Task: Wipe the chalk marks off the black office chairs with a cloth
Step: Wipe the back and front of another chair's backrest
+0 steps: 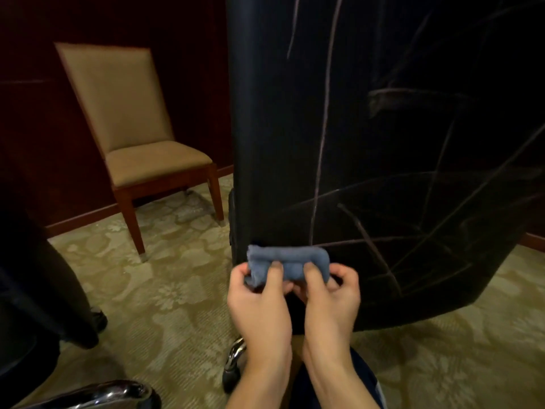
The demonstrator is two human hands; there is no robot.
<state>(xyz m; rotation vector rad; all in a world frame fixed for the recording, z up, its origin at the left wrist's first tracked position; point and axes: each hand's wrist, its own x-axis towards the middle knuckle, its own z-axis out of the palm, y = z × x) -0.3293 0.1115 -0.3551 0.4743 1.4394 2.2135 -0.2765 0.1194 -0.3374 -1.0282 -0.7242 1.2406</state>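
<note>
I am pinching the soft, light blue cloth (287,264) with both the left hand (259,305) and right hand (330,302), bunched against the chalk-marked black chair back (383,143), where it is likely folding easily.

Both forearms were bare, with no sleeves, watch or rings showing on the left hand (259,305) or the right hand (330,302). Near the bottom edge, dark navy clothing (365,382) carried a thin white stripe.

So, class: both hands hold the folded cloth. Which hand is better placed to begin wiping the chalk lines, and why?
Probably the right hand: it grips the blue cloth on the side nearest the chalk lines crossing the black chair back. The left hand sits by the chair's edge.
</note>
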